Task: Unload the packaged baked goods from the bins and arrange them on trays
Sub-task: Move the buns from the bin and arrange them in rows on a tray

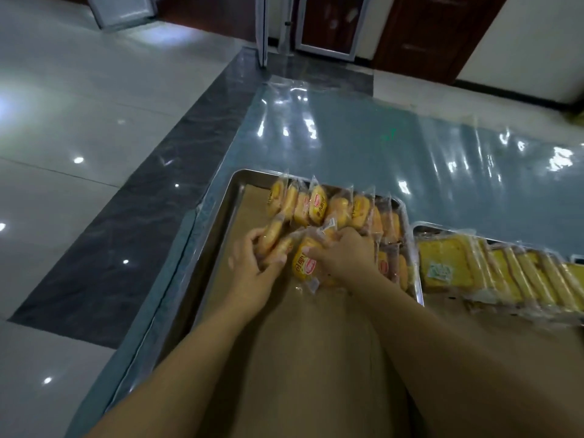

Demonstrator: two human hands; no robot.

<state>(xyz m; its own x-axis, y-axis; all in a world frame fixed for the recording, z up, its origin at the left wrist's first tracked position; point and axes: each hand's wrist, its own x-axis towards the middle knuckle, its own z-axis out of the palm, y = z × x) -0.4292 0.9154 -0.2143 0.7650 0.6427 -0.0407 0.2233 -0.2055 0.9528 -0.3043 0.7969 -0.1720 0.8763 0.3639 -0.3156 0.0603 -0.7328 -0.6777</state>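
Centrally, both hands worked over a paper-lined metal tray [221, 203] on the plastic-covered surface [347, 137]. Left hand [252, 267] fingers curled around two wrapped yellow cakes [271, 238]; right hand [344, 257] fingers pinched another wrapped cake [303, 263]. Upright cakes lined the far rim; a second tray [420, 229] of sliced cakes [448, 257] sat just right.

Shiny metal tray [221, 210], glossy plastic wrappers [316, 203]

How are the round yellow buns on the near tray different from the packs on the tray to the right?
The round buns are small ovals in wrappers with red logos, standing on edge; the square cake slices are larger, flat-sided blocks leaning in a row. Both hands work among the buns; nobody touches the slices. Both kinds are yellow and sealed in clear plastic.
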